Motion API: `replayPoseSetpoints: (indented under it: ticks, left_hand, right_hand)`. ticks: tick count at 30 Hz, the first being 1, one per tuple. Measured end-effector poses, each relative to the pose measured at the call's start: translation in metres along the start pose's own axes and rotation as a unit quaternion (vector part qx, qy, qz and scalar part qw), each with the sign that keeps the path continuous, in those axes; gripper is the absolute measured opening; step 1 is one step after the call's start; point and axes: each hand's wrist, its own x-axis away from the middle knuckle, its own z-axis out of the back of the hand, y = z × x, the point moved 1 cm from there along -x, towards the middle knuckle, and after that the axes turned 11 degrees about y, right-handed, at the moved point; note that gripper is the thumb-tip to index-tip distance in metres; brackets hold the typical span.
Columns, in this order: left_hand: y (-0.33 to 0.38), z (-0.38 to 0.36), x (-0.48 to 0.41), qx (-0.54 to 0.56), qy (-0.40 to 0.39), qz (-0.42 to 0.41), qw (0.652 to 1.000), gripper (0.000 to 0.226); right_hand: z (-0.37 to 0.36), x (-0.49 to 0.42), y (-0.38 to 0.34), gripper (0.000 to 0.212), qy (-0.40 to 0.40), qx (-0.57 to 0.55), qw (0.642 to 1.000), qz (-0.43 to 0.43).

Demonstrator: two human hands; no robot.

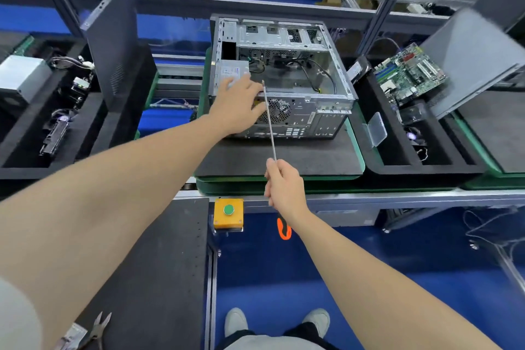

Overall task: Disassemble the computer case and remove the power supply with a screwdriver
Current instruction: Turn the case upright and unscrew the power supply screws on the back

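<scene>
Near edge: cutters [98,327] are lying on the black mat, yellow button box [228,212] is sitting on the rail. Right hand [284,187] is gripping the screwdriver [270,128], fingers wrapped at the handle end, shaft pointing away, tip hovering by the near wall of the computer case [298,113], not seated in any screw I can see. Left hand [237,105] is reaching over the case's near left corner, fingers straight and spread on or just over the power supply [231,69]; can't confirm contact. Power supply is sitting inside the case at the left, against the near wall.

Step, my read: freeing the power supply. Next move is calling for screws confirmed out, cables clear, then lifting.

Left tray [17,163] is holding a silver box [22,77], cables and small parts. Right tray [431,169] is holding a circuit board [409,74], a fan [412,136] and a clear plastic piece [376,128].
</scene>
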Motion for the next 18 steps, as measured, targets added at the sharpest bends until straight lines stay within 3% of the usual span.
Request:
replayPoseSetpoints:
  ticks: [2, 6, 11, 18]
  left_hand:
    - [0.01, -0.007, -0.013, -0.005, -0.026, 0.015, 1.0, 0.035]
    - [0.017, -0.019, -0.014, -0.065, 0.014, 0.049, 0.997, 0.03]
    - [0.03, -0.022, -0.001, -0.055, 0.028, 0.074, 0.995, 0.027]
    - [0.049, -0.018, 0.032, -0.061, 0.038, 0.083, 0.994, 0.03]
  right_hand:
    - [0.005, -0.004, -0.006, 0.044, 0.006, 0.007, 1.0, -0.007]
    - [0.014, -0.003, -0.005, 0.041, 0.006, 0.008, 1.0, -0.018]
    - [0.022, 0.01, 0.004, 0.032, 0.0, -0.034, 0.999, -0.015]
    - [0.018, 0.02, -0.004, 0.049, 0.006, -0.067, 0.998, -0.018]
